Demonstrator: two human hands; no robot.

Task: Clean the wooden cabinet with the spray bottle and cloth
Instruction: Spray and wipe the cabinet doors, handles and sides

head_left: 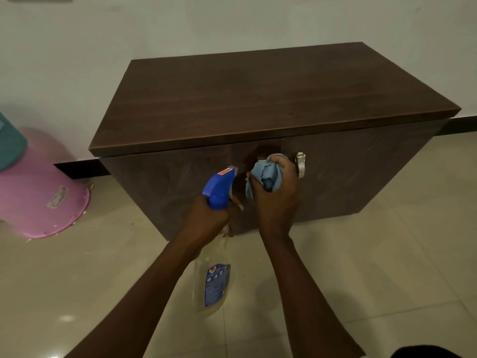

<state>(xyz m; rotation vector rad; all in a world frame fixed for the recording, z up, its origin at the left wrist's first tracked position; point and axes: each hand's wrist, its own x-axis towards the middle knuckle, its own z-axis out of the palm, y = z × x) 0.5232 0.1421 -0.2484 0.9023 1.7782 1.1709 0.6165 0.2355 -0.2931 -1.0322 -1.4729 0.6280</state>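
A low dark wooden cabinet (258,99) with two front doors stands against the wall. My left hand (206,220) grips the neck of a clear spray bottle (214,285) with a blue trigger head, whose nozzle points at the left door. My right hand (276,197) holds a bunched light blue cloth (263,174) against the front where the two doors meet. A pale metal handle (300,164) on the right door shows just right of that hand. The left door's handle is mostly hidden behind the cloth.
A pink plastic tub (38,197) lies on its side on the floor to the left, with a teal object (10,143) at the frame's edge above it. Beige glossy tiles (387,254) cover the floor. A white wall with a dark skirting runs behind the cabinet.
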